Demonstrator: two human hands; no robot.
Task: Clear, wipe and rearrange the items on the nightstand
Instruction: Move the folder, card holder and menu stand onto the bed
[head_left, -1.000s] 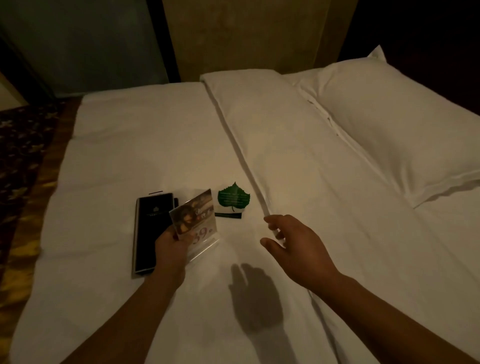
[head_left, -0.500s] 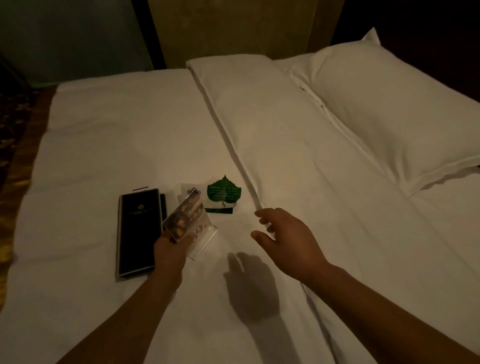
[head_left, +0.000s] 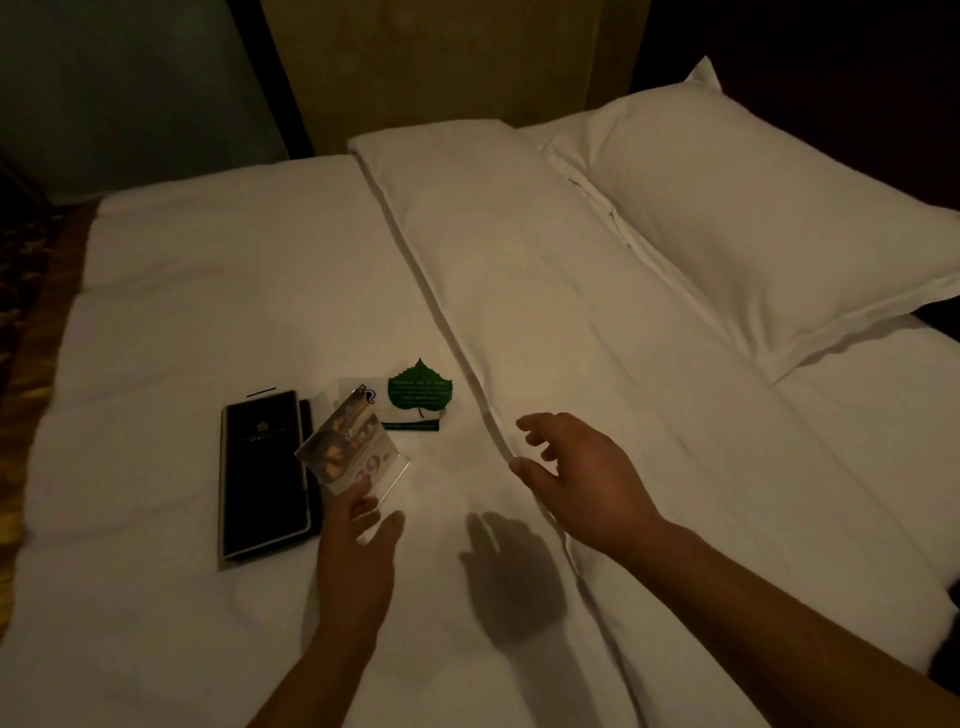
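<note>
A clear acrylic sign stand with a picture card and the number "39" rests tilted on the white bed. My left hand is just below it, fingers spread, fingertips touching its lower edge. Left of the stand lies a black folder. Behind the stand sits a green leaf-shaped card on a small dark base, with a small white card beside it. My right hand hovers open over the duvet fold, holding nothing. The nightstand is out of view.
A folded white duvet runs diagonally across the bed and a large white pillow lies at the right. A patterned carpet borders the bed on the left. A padded headboard panel stands behind.
My left hand lowered the sign stand onto the bed beside the black folder and spread its fingers. My right hand stayed hovering at the duvet fold.
</note>
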